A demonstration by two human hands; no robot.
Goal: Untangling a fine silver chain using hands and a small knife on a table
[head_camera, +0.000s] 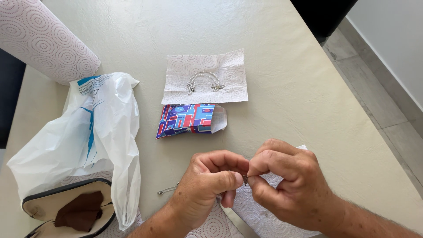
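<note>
My left hand [211,183] and my right hand [286,183] meet near the table's front edge, fingertips pinched together on a small metal clasp [245,178]. A thin silver chain [167,190] trails out to the left from under my left hand. Both hands hover over a patterned paper towel sheet [260,216]. Farther back, a beaded bracelet [203,81] lies on another paper towel sheet [205,77]. Just in front of that lies a small colourful paper bag [189,119] on its side.
A white plastic bag [88,136] lies crumpled at the left. Below it sits an open beige case [53,205] holding a brown cloth [81,211]. A paper towel roll [44,37] lies at the back left. The table edge [352,101] drops to a tiled floor at the right.
</note>
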